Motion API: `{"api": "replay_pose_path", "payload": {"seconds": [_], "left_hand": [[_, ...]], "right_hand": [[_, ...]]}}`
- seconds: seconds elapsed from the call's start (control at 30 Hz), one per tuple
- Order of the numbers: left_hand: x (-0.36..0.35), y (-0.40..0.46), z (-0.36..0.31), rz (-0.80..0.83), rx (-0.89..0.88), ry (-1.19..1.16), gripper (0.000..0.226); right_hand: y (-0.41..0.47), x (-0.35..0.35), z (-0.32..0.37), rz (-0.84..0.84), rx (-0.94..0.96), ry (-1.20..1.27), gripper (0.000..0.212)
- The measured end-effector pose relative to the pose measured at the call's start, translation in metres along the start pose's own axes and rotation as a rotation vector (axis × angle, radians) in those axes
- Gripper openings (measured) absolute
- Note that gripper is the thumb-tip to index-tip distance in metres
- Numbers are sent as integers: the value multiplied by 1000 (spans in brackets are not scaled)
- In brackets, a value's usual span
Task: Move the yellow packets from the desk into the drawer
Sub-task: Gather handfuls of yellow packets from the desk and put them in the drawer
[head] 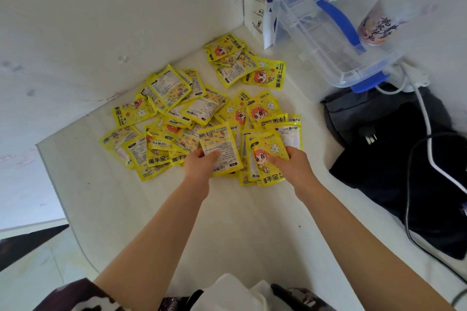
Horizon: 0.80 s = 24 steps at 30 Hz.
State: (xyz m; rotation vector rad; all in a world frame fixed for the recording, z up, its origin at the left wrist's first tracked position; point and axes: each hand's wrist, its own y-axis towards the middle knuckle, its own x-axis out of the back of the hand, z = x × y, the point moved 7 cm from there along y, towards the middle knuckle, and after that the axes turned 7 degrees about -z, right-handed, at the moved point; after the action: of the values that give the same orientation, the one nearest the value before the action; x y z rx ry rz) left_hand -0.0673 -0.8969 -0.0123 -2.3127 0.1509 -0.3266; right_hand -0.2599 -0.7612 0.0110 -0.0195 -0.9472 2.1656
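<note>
Gathering yellow packets from the white bench; no drawer in view.

We see a loose heap of flat, glossy yellow foil packets (202, 108), printed with a red-haired cartoon figure and daisies, spread across the middle of the white bench (240, 222), some face up, some showing white label backs. Our left hand (199, 166) pinches one label-side packet (219, 149) at the near edge; our right hand (293, 161) pinches a small face-up stack (265, 159) beside it. We judge pickup is just beginning; next we must lift both handfuls and find the drawer.
</note>
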Motion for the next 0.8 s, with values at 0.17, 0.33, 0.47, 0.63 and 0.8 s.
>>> {"api": "replay_pose_path", "payload": {"seconds": [0.17,0.33,0.47,0.63,0.8], "left_hand": [[10,-10,7,18,23,-92,19],[25,-27,16,36,66,-149,11],[36,-43,27,56,63,-195,20],[50,-60,43,71,52,-214,23],[63,-73,53,126,15,-197,24]], "right_hand": [[-5,14,-8,-39,-5,36,26],[-15,27,-18,-78,10,82,24],[-27,33,-26,-88,10,126,24],[-45,35,-42,-54,-10,162,24],[-75,35,-56,-40,-19,204,22]]}}
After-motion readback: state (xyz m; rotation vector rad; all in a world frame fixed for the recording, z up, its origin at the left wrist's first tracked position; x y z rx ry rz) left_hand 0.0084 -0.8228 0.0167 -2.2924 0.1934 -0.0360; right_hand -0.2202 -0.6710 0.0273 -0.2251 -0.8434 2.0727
